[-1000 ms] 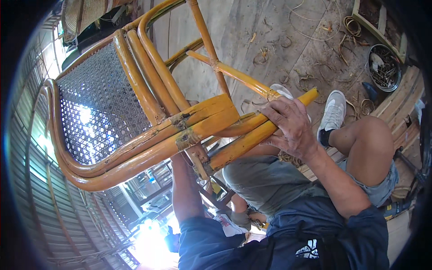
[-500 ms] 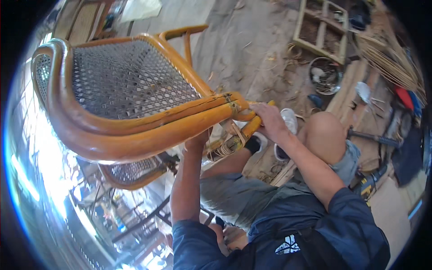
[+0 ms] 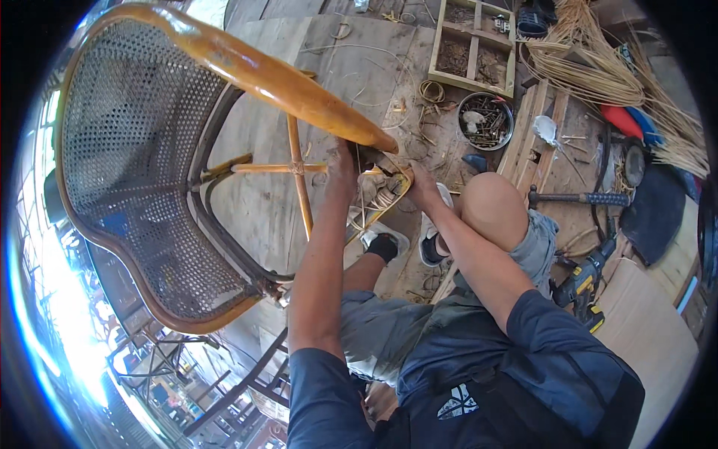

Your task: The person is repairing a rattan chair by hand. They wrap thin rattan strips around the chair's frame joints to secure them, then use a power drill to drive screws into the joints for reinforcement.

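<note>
A rattan chair with a cane-mesh back [image 3: 120, 127] stands tilted on the left, its glossy orange-brown armrest [image 3: 284, 90] sweeping toward me. My left hand [image 3: 342, 170] is closed on the frame just under the armrest's near end, its fingers partly hidden. Close by, my right hand [image 3: 425, 188] is wrapped round a frame piece bound with pale cane strips [image 3: 383, 199]. Crossed legs and rungs [image 3: 298, 166] show beneath the armrest. Part of the joint between my hands is dark and hard to make out.
To the right are a divided wooden tray [image 3: 474, 45], a metal bowl [image 3: 486, 120] of small hardware, and a hammer [image 3: 583, 197]. Beyond lie cane bundles [image 3: 591, 71]. A yellow-black drill [image 3: 587, 277] rests by my knee. Wooden boards [image 3: 527, 135] lie on the floor.
The chair has been turned and tipped, so its back now faces differently and its legs and rungs show. Both hands have stayed on the frame; the right one has shifted slightly left.
</note>
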Demonstrator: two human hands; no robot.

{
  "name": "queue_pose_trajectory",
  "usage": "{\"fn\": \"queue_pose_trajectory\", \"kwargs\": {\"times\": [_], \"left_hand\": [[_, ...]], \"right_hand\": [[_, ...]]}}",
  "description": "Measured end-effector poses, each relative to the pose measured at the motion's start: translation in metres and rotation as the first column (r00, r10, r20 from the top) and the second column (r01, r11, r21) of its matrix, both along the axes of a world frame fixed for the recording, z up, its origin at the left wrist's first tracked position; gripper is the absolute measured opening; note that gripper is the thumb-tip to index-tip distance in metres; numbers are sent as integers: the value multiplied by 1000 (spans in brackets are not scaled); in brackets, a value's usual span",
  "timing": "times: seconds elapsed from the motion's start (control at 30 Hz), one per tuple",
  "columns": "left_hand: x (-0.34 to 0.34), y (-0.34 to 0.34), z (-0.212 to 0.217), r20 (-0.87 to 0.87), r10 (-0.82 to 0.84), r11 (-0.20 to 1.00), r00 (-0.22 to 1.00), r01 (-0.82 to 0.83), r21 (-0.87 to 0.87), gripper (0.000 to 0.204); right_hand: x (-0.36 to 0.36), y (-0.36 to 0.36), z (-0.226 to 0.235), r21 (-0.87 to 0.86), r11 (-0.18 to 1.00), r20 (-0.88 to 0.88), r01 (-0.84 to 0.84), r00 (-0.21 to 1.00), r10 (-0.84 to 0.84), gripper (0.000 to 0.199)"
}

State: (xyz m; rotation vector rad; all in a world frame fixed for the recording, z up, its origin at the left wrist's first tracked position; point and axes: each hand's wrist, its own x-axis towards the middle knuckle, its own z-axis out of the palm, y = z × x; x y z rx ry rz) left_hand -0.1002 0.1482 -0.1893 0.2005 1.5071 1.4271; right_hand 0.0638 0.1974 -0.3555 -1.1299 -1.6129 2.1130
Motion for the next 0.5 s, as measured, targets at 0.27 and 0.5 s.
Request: {"fn": "queue_pose_trajectory", "kwargs": {"times": [0.27, 0.5], "left_hand": [[23, -5, 46, -804, -341, 937, 487, 105, -334, 46], [49, -67, 92, -658, -309, 834, 686, -138, -535, 46]], "right_hand": [[13, -11, 1, 327, 937, 231, -124, 972, 48, 36], [17, -9, 66, 314, 918, 411, -242, 906, 99, 33]]}}
